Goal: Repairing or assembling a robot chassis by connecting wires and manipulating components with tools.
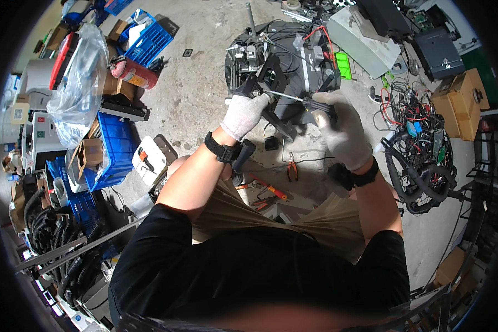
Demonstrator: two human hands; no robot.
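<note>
Screwdriver sits gripped in right hand; left hand (gloved) apparently grasps black bracket.

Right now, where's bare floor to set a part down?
Widest patch: floor between the fire extinguisher and the round black machine, bar one small black square. Another lies below the cable pile in the picture. Crowded: around the orange-handled pliers and on the machine.
</note>
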